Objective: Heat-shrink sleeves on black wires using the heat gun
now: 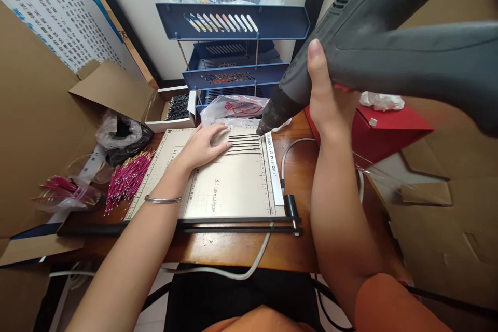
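Observation:
My right hand is wrapped around the barrel of a dark grey heat gun. Its black nozzle points down at the right ends of several thin black strips, laid in a row across a cream paper cutter. Whether the nozzle touches them I cannot tell. At the strips' left ends, my left hand lies with thumb and fingers apart, the thumb tip on or beside the strips. Its far fingertips are partly hidden near a clear plastic bag.
Pink sleeved pieces lie in a pile left of the cutter. A blue tiered rack stands behind, beside a white box of black wires. On the right is a red box. A pale cable crosses the table's front edge.

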A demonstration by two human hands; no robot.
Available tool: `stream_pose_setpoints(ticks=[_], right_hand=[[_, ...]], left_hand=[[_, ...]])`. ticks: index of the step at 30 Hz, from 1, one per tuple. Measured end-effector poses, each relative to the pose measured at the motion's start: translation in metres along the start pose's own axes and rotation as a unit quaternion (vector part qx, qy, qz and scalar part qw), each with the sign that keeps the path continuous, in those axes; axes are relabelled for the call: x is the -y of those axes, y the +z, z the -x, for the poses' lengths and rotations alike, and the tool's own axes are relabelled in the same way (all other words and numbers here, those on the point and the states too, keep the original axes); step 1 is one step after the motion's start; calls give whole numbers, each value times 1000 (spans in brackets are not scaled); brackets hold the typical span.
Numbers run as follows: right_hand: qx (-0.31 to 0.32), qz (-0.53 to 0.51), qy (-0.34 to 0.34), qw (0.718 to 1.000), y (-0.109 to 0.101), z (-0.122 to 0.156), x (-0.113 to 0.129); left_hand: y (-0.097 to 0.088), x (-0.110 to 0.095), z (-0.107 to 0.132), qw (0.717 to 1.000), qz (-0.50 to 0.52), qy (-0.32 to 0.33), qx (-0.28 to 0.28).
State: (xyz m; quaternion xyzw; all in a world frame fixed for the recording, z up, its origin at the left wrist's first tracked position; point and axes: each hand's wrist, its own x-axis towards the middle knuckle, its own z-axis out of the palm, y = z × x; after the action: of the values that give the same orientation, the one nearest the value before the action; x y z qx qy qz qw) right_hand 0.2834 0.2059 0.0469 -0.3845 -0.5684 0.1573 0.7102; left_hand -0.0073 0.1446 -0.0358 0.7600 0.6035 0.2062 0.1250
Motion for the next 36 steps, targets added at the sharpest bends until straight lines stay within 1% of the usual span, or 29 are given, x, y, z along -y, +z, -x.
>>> stream_pose_setpoints(ticks=[4, 6, 8, 10, 13, 18, 21, 23, 25, 29, 34, 36], right_hand=[[-10, -19, 5, 1000, -1, 3, 14], [-8, -19, -1, 1000, -1, 3, 17], [1, -10, -24, 1000, -2, 2, 15], [5, -5, -32, 999, -2, 1, 11], [-3, -17, -16, 1000, -2, 2, 7], [24, -25, -15, 999, 0, 5, 3], [9, -24, 2, 1000, 2, 4, 1], [9, -21, -16, 1000, 3, 3, 0], [25, -11, -30, 999, 3, 3, -1], [27, 15, -16, 999, 1, 4, -2], [29, 18, -35, 999, -1, 5, -2], [25, 12, -20, 999, 0, 6, -2]], left_hand=[[0, 1, 1, 1000, 8, 4, 4], [0, 1, 1, 1000, 12, 3, 5], [-1, 1, 1, 1000, 13, 1, 7], [-1, 1, 1, 1000, 11, 0, 10], [0, 0, 0, 1000, 3, -2, 7], [5, 1, -4, 1000, -19, -7, -8], [6, 1, -5, 1000, -20, -6, -8], [6, 0, -5, 1000, -18, -4, -10], [5, -1, -5, 1000, -15, -5, -13], [5, -3, -5, 999, -16, -14, -24], [6, -3, -8, 999, -31, -23, -35], [6, -3, -8, 999, -29, -23, -38]])
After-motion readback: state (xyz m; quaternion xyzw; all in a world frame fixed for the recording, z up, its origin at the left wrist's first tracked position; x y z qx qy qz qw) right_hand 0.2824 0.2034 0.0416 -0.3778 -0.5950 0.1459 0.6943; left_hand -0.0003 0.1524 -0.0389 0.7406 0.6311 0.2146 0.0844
